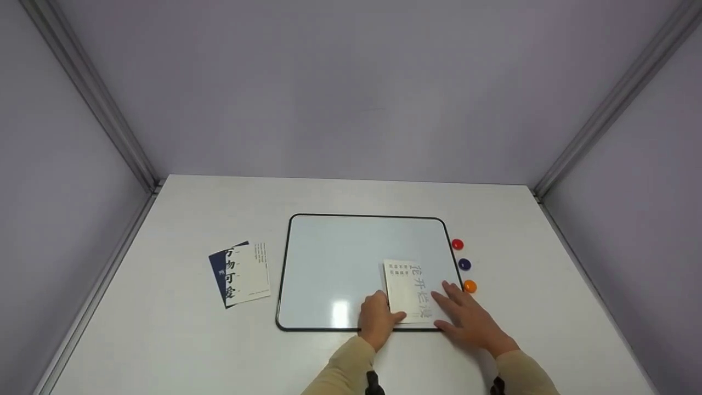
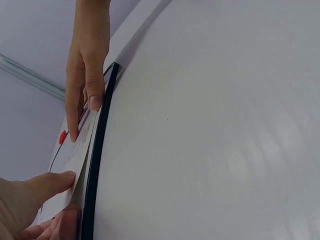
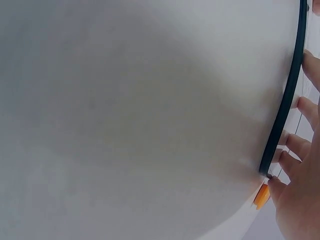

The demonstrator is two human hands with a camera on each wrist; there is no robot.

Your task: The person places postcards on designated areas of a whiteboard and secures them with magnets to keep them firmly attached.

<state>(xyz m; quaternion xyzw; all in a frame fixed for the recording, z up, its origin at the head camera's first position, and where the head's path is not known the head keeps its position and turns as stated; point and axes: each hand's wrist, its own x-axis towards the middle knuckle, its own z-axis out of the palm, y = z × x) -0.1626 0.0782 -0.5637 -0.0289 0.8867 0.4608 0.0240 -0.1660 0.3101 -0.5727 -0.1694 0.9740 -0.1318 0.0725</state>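
Pinching cream card (image 1: 401, 291) w/ L hand (image 1: 376, 317) at lower-left corner, on whiteboard (image 1: 334, 263), lower ctr-right of head frame. Resting R hand (image 1: 471, 322), spread wide, on whiteboard's lower-right corner beside card. Seeing 2 overlapped cards (image 1: 249, 277) lower left, plus red disc (image 1: 458, 244), blue disc (image 1: 464, 264) & orange disc (image 1: 470, 286) by whiteboard's R edge.

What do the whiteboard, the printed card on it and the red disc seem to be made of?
Whiteboard: glossy coated panel, shown by the bright light reflection; core material can't be told.
Printed card: probably matte paper or cardstock; it's thin, and its edge lifts in the left hand.
Red disc: likely plastic, from its solid, saturated colour; too small to be sure.
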